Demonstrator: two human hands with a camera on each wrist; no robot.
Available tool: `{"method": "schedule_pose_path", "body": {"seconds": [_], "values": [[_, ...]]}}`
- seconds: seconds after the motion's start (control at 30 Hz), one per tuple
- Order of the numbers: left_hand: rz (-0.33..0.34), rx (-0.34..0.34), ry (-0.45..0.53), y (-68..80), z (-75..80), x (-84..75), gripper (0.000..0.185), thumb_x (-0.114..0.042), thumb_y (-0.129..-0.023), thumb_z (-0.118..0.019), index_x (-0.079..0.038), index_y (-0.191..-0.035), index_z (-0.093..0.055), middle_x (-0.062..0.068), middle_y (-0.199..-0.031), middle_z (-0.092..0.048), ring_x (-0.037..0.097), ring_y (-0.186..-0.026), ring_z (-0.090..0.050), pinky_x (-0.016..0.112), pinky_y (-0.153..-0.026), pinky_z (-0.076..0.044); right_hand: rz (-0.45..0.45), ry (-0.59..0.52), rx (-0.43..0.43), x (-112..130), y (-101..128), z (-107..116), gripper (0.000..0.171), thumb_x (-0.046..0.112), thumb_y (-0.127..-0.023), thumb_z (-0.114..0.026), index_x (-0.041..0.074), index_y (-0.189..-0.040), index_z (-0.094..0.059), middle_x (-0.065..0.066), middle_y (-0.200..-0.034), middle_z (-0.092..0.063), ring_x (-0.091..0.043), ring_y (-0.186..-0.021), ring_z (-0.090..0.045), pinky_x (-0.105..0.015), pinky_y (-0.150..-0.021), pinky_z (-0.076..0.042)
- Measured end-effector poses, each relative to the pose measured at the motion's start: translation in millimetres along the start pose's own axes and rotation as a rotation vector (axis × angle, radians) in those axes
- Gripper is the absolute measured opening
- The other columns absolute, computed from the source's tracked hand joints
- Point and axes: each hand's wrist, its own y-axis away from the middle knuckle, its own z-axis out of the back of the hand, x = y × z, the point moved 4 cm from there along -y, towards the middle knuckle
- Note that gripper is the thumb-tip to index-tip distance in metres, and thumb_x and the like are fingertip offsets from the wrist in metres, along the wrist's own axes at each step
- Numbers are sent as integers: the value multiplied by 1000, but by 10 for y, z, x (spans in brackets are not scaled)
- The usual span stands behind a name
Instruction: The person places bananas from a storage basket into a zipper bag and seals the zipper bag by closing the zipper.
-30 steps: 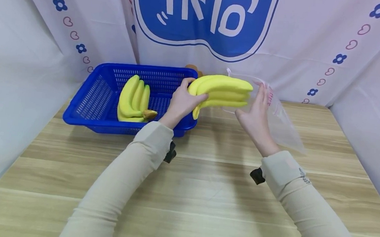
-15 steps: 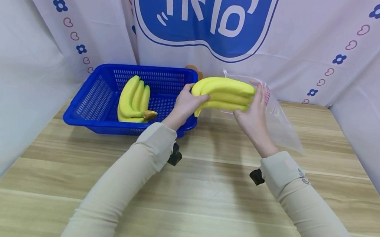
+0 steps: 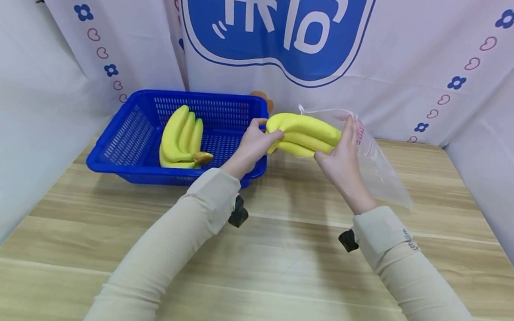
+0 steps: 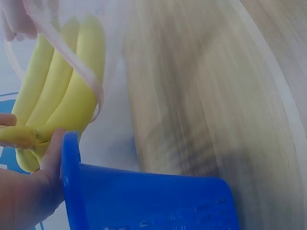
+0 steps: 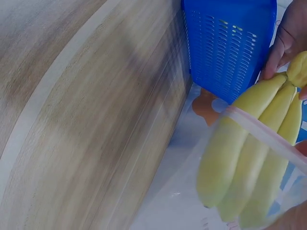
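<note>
Left hand [image 3: 255, 142] grips the stem end of the banana bunch [image 3: 302, 134], fingers curled round it, thumb on top. Right hand [image 3: 340, 159] holds the mouth of the clear zip bag [image 3: 376, 170]; fingers run up along the bag's rim, pinching the near edge.

Head view: bunch held off the table, tips pointing away from the left fingers and past the right fingertips, into the bag mouth. How deep, can't tell from here.

Right wrist view settles it: the pink zip strip [image 5: 268, 139] crosses over the bananas [image 5: 249, 158], roughly the far half already behind plastic. Also shows a brown patch [image 5: 206, 106] beside the basket's corner, barely visible from the head.

Left wrist view: bunch [image 4: 62, 91] just beyond the fingertips, bag rim looped over it, blue basket [image 4: 144, 196] wall right under the palm. Blurred.

Second bunch [image 3: 182, 137] lies in the basket [image 3: 123, 135], well apart from both hands, behind the left wrist.

Surface: light wood-grain table [image 3: 275, 273]. White cloth backdrop [image 3: 406, 51] on three sides, blue logo, small flower and heart print.
</note>
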Motion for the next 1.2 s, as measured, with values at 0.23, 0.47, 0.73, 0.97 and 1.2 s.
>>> {"method": "schedule_pose_path", "body": {"seconds": [0.23, 0.47, 0.73, 0.97, 1.2], "values": [[-26, -5, 27, -3, -57, -5, 62, -19, -91, -59, -12, -145, -30, 13, -136, -49, 22, -114, -59, 32, -95, -52, 2, -36, 12, 32, 4, -33, 102, -1, -73, -58, 1, -152, 7, -16, -161, 10, -27, -149, 6, -44, -121, -16], [-29, -7, 33, 1, -82, 2, 61, -17, -91, -58, -10, -145, -32, 13, -140, -47, 23, -120, -56, 32, -97, -52, -2, -30, 26, 25, 8, -36, 105, 2, -73, -60, 3, -152, 9, -15, -161, 11, -28, -149, 4, -45, -121, -14], [-34, 10, 63, 8, -91, -1, 61, -15, -91, -59, -10, -145, -32, 14, -141, -46, 24, -122, -55, 34, -99, -51, 13, -23, 34, 27, 21, -39, 103, 5, -77, -61, 4, -152, 10, -13, -161, 13, -27, -149, 11, -46, -122, -5], [-28, 54, 71, -1, -119, 2, 65, -11, -89, -58, -8, -147, -30, 14, -143, -43, 25, -125, -51, 37, -104, -47, 34, -22, 16, 42, 11, -38, 101, 6, -81, -62, 3, -152, 9, -14, -161, 10, -27, -150, 8, -44, -122, -6], [-49, 101, 46, 6, -147, -14, 69, -11, -90, -55, -7, -151, -24, 13, -148, -40, 24, -129, -47, 37, -108, -42, 57, -20, -16, 49, 14, -8, 99, 6, -82, -64, 1, -152, 6, -18, -161, 4, -30, -150, 1, -44, -122, -8]]}}
